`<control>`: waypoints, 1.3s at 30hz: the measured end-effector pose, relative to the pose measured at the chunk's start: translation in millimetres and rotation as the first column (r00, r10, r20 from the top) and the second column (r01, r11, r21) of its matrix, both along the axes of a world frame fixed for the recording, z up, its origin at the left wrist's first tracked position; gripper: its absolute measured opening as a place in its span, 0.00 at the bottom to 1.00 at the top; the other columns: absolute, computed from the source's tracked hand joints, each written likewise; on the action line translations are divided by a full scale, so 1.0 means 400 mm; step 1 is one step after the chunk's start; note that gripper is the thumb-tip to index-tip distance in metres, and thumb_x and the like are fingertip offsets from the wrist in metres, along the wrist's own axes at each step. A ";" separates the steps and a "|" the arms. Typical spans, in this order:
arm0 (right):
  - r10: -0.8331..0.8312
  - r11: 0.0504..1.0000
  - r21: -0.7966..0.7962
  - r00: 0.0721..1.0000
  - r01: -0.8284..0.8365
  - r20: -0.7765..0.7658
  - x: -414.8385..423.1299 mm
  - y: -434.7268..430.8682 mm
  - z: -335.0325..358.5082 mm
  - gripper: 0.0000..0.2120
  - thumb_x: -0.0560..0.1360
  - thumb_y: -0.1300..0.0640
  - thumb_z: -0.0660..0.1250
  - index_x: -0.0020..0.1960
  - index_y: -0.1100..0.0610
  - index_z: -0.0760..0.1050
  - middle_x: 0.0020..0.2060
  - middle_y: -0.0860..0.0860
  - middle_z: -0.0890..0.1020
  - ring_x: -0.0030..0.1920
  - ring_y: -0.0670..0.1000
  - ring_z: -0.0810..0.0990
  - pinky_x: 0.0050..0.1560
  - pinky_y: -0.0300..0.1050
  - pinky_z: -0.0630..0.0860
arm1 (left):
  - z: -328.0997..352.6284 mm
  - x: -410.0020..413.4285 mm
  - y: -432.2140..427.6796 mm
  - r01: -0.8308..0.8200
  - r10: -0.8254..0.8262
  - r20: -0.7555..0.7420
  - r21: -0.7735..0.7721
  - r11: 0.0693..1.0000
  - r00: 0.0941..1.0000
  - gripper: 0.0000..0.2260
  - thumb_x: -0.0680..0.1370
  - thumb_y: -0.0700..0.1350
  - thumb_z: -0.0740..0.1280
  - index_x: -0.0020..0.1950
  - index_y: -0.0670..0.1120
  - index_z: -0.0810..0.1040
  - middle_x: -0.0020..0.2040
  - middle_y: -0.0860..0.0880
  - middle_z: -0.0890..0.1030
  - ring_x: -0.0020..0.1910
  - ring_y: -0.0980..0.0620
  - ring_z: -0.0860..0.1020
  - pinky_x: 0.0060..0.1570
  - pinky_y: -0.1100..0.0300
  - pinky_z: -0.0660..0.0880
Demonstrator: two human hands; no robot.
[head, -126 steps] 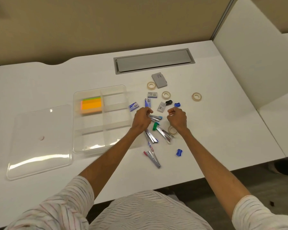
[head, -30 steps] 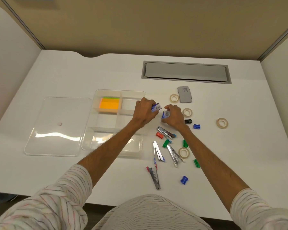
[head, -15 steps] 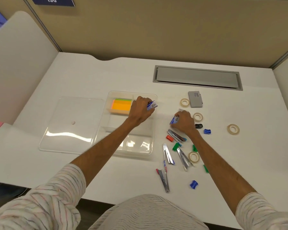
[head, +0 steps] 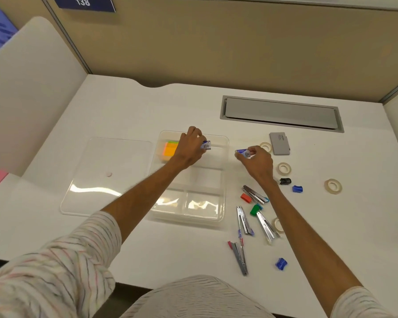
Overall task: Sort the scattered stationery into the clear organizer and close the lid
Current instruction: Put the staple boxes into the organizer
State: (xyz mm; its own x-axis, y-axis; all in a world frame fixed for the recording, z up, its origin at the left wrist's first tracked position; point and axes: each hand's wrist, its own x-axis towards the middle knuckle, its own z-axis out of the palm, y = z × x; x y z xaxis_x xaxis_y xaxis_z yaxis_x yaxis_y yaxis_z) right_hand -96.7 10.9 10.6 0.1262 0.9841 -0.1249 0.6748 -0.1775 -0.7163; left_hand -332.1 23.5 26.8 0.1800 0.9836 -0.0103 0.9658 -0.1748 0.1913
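Observation:
The clear organizer [head: 225,180] sits mid-desk with orange sticky notes [head: 169,151] in its far-left compartment. Its clear lid [head: 101,177] lies flat to the left. My left hand [head: 191,149] hovers over the organizer's far compartments, shut on a small blue staple box [head: 206,145]. My right hand [head: 255,164] is just right of the organizer, shut on another blue staple box [head: 242,153]. Staple removers [head: 244,220], tape rolls [head: 284,168] and small sharpeners [head: 297,188] lie scattered to the right.
A grey box [head: 279,143] lies beyond the tape rolls. A grey cable hatch [head: 280,113] is set into the desk at the back. Partition walls stand on the left, the back and the far right. A loose tape roll [head: 333,186] sits far right.
My left hand has carried its staple box from beside the pile to above the organizer's far compartments. My right hand has lifted its box and moved toward the organizer. The view has tilted up.

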 end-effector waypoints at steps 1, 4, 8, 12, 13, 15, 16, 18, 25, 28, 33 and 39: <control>-0.004 1.000 0.003 1.000 0.004 -0.014 -0.014 0.005 0.003 0.27 0.70 0.41 0.73 0.60 0.58 0.76 0.55 0.53 0.82 0.53 0.52 0.80 0.47 0.41 0.74 | -0.006 -0.002 0.005 0.013 -0.013 -0.013 0.014 1.000 1.000 0.15 0.78 0.48 0.65 0.62 0.42 0.78 0.64 0.44 0.73 0.68 0.45 0.66 0.55 0.50 0.67; 0.001 1.000 0.015 0.999 -0.001 -0.036 -0.053 0.018 0.006 0.27 0.70 0.40 0.72 0.61 0.58 0.75 0.55 0.53 0.82 0.54 0.51 0.80 0.45 0.38 0.71 | -0.024 -0.007 0.019 0.045 -0.043 -0.051 0.033 0.998 0.998 0.15 0.78 0.48 0.66 0.61 0.42 0.78 0.66 0.44 0.71 0.69 0.45 0.65 0.56 0.50 0.67; 0.017 0.999 0.042 0.999 -0.016 -0.041 -0.093 0.032 0.007 0.27 0.71 0.40 0.71 0.61 0.57 0.75 0.56 0.52 0.81 0.54 0.51 0.80 0.49 0.41 0.76 | -0.047 -0.007 0.041 0.070 -0.069 -0.079 0.012 0.997 0.995 0.15 0.78 0.48 0.66 0.62 0.43 0.77 0.66 0.43 0.71 0.69 0.44 0.66 0.58 0.49 0.69; 0.038 0.995 0.098 0.998 -0.032 -0.058 -0.124 0.034 0.002 0.25 0.72 0.42 0.71 0.62 0.57 0.75 0.57 0.53 0.81 0.55 0.52 0.79 0.56 0.49 0.79 | -0.066 -0.007 0.060 0.043 -0.044 -0.114 -0.017 0.999 0.992 0.15 0.77 0.44 0.67 0.63 0.42 0.75 0.67 0.43 0.71 0.68 0.44 0.66 0.60 0.49 0.68; 0.038 0.993 0.111 0.997 -0.031 -0.066 -0.129 0.034 0.000 0.25 0.72 0.43 0.71 0.62 0.57 0.75 0.57 0.53 0.81 0.55 0.51 0.79 0.56 0.48 0.79 | -0.070 -0.007 0.063 0.020 -0.022 -0.110 -0.014 1.000 0.994 0.15 0.77 0.42 0.67 0.63 0.42 0.75 0.66 0.43 0.72 0.68 0.44 0.67 0.60 0.49 0.68; 0.036 0.991 0.131 0.997 -0.027 -0.067 -0.139 0.034 -0.004 0.24 0.72 0.43 0.71 0.62 0.57 0.75 0.56 0.53 0.81 0.54 0.52 0.79 0.56 0.48 0.78 | -0.074 -0.011 0.064 -0.024 0.023 -0.081 -0.009 1.000 0.996 0.16 0.76 0.41 0.67 0.63 0.43 0.74 0.65 0.43 0.73 0.66 0.44 0.68 0.60 0.50 0.68; 0.037 0.990 0.137 0.998 -0.029 -0.058 -0.143 0.033 -0.006 0.24 0.72 0.43 0.71 0.62 0.57 0.75 0.56 0.53 0.81 0.54 0.52 0.79 0.57 0.49 0.78 | -0.076 -0.013 0.063 -0.039 0.038 -0.059 -0.009 0.999 0.997 0.17 0.75 0.41 0.68 0.63 0.43 0.74 0.64 0.44 0.73 0.66 0.44 0.68 0.60 0.50 0.68; 0.049 0.987 0.151 0.999 -0.045 -0.023 -0.150 0.033 -0.012 0.24 0.72 0.44 0.72 0.61 0.57 0.75 0.56 0.53 0.81 0.55 0.52 0.79 0.58 0.52 0.76 | -0.078 -0.018 0.058 -0.054 0.054 -0.012 -0.008 0.999 0.998 0.18 0.75 0.42 0.69 0.64 0.45 0.73 0.64 0.44 0.74 0.66 0.45 0.69 0.59 0.50 0.68; 0.161 0.965 0.160 0.949 -0.209 0.269 -0.190 0.036 -0.029 0.21 0.71 0.43 0.70 0.57 0.55 0.77 0.54 0.50 0.81 0.58 0.51 0.73 0.50 0.45 0.62 | -0.075 -0.040 0.028 -0.116 0.113 0.083 0.038 0.992 0.990 0.17 0.74 0.38 0.68 0.63 0.46 0.74 0.63 0.46 0.75 0.67 0.46 0.69 0.59 0.50 0.68; 0.179 0.957 0.149 0.911 -0.249 0.370 -0.205 0.034 -0.034 0.19 0.70 0.44 0.69 0.56 0.55 0.77 0.53 0.51 0.81 0.60 0.52 0.72 0.54 0.50 0.63 | -0.075 -0.051 0.015 -0.129 0.125 0.089 0.041 0.991 0.988 0.17 0.74 0.37 0.67 0.63 0.46 0.74 0.63 0.46 0.75 0.66 0.46 0.69 0.58 0.51 0.68; 0.189 0.963 0.092 0.876 -0.254 0.443 -0.205 0.025 -0.034 0.27 0.68 0.49 0.70 0.65 0.56 0.72 0.62 0.53 0.76 0.66 0.55 0.68 0.61 0.56 0.62 | -0.069 -0.050 -0.002 -0.132 0.125 0.111 0.062 0.989 0.986 0.16 0.74 0.37 0.66 0.62 0.45 0.75 0.62 0.46 0.75 0.65 0.46 0.70 0.57 0.51 0.68; 0.160 0.974 0.106 0.938 -0.201 0.309 -0.170 0.016 -0.020 0.26 0.72 0.49 0.70 0.67 0.56 0.71 0.66 0.54 0.73 0.68 0.55 0.68 0.62 0.55 0.65 | -0.056 -0.004 -0.015 -0.118 0.109 0.142 0.061 0.991 0.984 0.15 0.76 0.39 0.66 0.62 0.45 0.75 0.63 0.46 0.75 0.65 0.47 0.70 0.58 0.51 0.68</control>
